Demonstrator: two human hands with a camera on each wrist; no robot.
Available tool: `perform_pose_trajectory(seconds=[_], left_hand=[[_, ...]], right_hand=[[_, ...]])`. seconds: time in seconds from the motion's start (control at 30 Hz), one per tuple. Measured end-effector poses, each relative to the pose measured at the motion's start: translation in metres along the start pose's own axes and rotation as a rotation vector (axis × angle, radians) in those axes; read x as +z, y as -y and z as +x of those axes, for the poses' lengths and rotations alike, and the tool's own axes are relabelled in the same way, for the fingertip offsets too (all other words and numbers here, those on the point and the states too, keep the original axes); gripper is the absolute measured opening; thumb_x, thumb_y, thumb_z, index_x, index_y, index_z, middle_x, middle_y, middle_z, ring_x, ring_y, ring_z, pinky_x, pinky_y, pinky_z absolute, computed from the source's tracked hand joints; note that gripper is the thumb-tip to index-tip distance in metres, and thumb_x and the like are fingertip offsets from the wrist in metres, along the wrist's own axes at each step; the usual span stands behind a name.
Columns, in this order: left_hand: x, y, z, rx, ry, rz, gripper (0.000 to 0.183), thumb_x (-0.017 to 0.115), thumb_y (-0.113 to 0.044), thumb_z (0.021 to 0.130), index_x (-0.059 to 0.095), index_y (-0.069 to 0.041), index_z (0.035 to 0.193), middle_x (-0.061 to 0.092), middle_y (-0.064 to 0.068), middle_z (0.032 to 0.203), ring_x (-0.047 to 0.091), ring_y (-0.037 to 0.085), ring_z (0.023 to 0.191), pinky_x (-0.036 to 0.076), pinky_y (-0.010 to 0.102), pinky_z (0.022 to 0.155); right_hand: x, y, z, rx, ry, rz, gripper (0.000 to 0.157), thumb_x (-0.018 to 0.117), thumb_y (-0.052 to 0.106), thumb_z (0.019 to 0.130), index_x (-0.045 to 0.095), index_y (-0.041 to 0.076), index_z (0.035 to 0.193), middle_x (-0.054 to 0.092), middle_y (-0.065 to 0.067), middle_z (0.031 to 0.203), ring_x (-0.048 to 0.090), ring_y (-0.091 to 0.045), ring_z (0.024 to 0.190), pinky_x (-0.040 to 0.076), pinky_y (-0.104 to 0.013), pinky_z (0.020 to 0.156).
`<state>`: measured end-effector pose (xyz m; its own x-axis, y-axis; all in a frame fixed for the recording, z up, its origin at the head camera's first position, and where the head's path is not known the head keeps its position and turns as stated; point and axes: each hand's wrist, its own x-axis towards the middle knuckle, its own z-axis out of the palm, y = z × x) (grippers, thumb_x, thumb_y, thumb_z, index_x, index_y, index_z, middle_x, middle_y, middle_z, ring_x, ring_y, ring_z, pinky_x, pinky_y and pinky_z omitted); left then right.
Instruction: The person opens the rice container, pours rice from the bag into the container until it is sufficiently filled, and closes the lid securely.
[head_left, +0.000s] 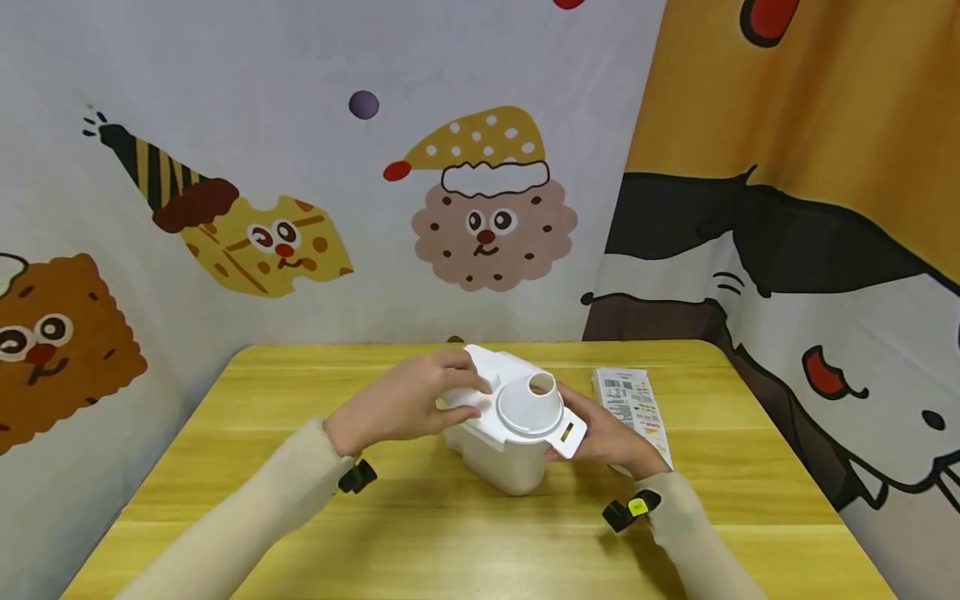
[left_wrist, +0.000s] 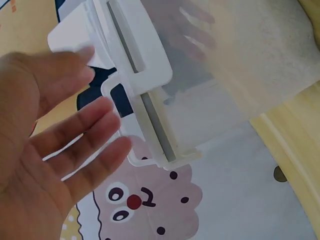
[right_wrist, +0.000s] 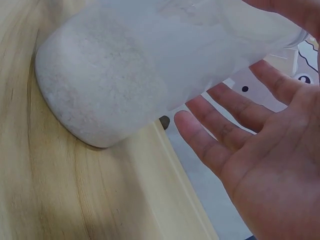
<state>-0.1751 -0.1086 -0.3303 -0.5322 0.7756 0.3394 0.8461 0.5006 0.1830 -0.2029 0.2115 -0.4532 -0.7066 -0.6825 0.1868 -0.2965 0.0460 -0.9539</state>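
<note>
A translucent white storage container stands on the table, topped by a white lid with a round spout cap and a slotted tab. Pale grains show through its lower part in the right wrist view. My left hand reaches over the lid's left side, fingertips right at its surface; in the left wrist view its fingers are spread beside the lid's edge. My right hand holds the container's right side, with the container between thumb and fingers.
A flat white printed packet lies on the table just right of the right hand. The yellow wood-grain table ends at a back edge close to a cartoon-printed curtain.
</note>
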Motion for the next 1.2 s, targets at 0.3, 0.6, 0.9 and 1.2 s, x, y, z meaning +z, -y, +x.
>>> perform_pose_trajectory(seconds=[0.3,0.6,0.9,1.2], left_hand=[[0.005,0.008,0.011,-0.041,-0.052,0.084,0.032,0.072,-0.003,0.094,0.074,-0.017,0.123,0.065,0.004,0.120,0.059,0.018,0.111,0.057,0.028,0.089],[0.007,0.006,0.021,-0.071,-0.036,0.124,0.030,0.071,-0.003,0.094,0.077,-0.020,0.119,0.068,0.001,0.108,0.062,0.015,0.101,0.058,0.027,0.080],[0.009,0.006,0.028,-0.104,-0.034,0.144,0.030,0.075,0.000,0.089,0.081,-0.020,0.111,0.066,-0.001,0.096,0.061,0.013,0.089,0.057,0.025,0.070],[0.009,0.013,0.027,-0.088,-0.079,0.105,0.037,0.073,0.012,0.080,0.080,-0.018,0.101,0.070,-0.001,0.097,0.064,0.016,0.095,0.059,0.029,0.077]], right_hand=[[-0.001,-0.001,-0.006,0.015,-0.042,0.016,0.105,0.086,-0.002,0.076,0.028,0.012,0.163,0.055,0.004,0.149,0.057,-0.011,0.125,0.045,-0.023,0.107],[0.001,-0.004,-0.010,-0.011,-0.052,0.021,0.103,0.085,0.000,0.078,0.028,0.008,0.162,0.055,0.012,0.149,0.056,-0.008,0.129,0.044,-0.022,0.108],[0.006,-0.005,-0.009,0.016,-0.062,0.037,0.102,0.085,0.000,0.078,0.030,0.013,0.162,0.054,0.003,0.150,0.057,-0.012,0.126,0.046,-0.025,0.106],[0.024,-0.003,-0.004,-0.056,-0.077,0.047,0.101,0.086,-0.005,0.076,0.026,-0.001,0.158,0.048,0.004,0.150,0.052,-0.005,0.130,0.047,-0.021,0.105]])
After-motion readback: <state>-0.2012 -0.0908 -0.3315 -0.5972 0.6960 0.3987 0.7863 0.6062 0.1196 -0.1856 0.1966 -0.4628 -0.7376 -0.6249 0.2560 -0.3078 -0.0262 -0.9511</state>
